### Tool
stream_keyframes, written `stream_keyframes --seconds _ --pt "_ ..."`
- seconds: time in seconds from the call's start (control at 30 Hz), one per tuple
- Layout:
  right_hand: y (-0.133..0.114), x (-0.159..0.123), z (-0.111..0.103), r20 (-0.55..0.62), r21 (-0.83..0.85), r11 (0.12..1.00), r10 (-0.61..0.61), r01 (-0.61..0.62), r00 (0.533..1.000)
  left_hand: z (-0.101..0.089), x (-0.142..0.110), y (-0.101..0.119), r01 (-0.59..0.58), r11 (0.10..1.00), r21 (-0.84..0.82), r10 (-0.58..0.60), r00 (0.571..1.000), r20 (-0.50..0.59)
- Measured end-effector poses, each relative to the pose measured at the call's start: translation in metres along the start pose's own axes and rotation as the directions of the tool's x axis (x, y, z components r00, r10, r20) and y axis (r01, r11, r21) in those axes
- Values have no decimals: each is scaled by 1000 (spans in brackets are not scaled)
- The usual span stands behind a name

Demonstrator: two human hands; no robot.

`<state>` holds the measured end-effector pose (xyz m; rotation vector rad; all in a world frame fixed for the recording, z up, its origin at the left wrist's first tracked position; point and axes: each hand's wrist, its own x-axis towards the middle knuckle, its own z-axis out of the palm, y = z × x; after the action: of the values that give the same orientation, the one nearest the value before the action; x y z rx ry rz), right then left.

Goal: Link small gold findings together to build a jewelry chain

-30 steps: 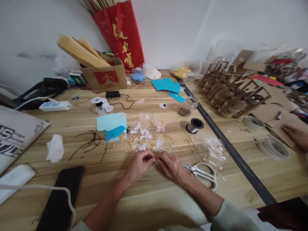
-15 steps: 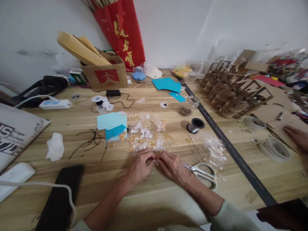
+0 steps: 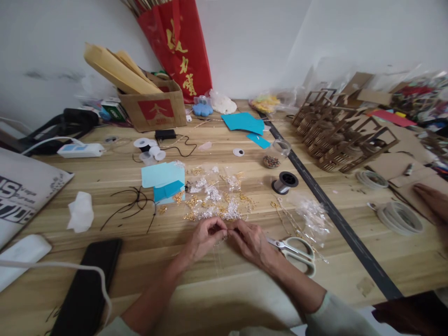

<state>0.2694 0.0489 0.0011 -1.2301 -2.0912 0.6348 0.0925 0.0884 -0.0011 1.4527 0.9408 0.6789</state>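
Note:
My left hand (image 3: pixel 203 240) and my right hand (image 3: pixel 251 242) meet fingertip to fingertip low on the wooden table (image 3: pixel 224 275). Both are closed in a pinch around something tiny that I cannot make out, possibly a bead on a thin thread. Just beyond my fingers lies a scatter of small gold and silver beads (image 3: pixel 213 205) among clear little bags. White-handled scissors (image 3: pixel 296 252) rest right beside my right wrist.
A spool of wire (image 3: pixel 285 182), a bead jar (image 3: pixel 275 156), blue paper pieces (image 3: pixel 163 179), black cords (image 3: pixel 135 205), a white tissue (image 3: pixel 81 212) and a black phone (image 3: pixel 87 284) lie around. Another person's hand (image 3: pixel 432 198) rests at the right edge by coiled wire (image 3: pixel 399 215). Wooden frames (image 3: pixel 339 135) stand behind.
My hands stay together in the same place with only small finger movements. The view has shifted slightly.

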Motion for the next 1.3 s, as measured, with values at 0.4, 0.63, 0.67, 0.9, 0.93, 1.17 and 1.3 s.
stream_keyframes --seconds 0.4,0.63,0.67,0.9,0.93,1.17,1.3 --pt "-1 -1 0 -21 48 997 54 -53 998 6 -2 4 -122 979 161 139 985 -99" --pt "1 -2 2 -3 -22 1000 19 -19 1000 9 -2 -3 -169 928 331 218 969 -116" --pt "1 -2 1 5 -39 999 8 -8 1000 9 -1 -4 -174 923 344 225 967 -117" --pt "1 -2 1 -3 -156 986 -59 58 998 8 -1 -2 -133 947 292 170 980 -107" --pt "1 -2 1 -7 -153 986 -61 59 998 8 -1 -2 -116 958 261 147 984 -102" --pt "-2 -3 -2 -2 -63 998 -14 13 1000 8 -1 -1 -48 995 89 55 996 -75" --pt "-7 -2 -6 6 -79 997 -20 20 1000 9 -1 -1 -43 996 84 48 997 -53"
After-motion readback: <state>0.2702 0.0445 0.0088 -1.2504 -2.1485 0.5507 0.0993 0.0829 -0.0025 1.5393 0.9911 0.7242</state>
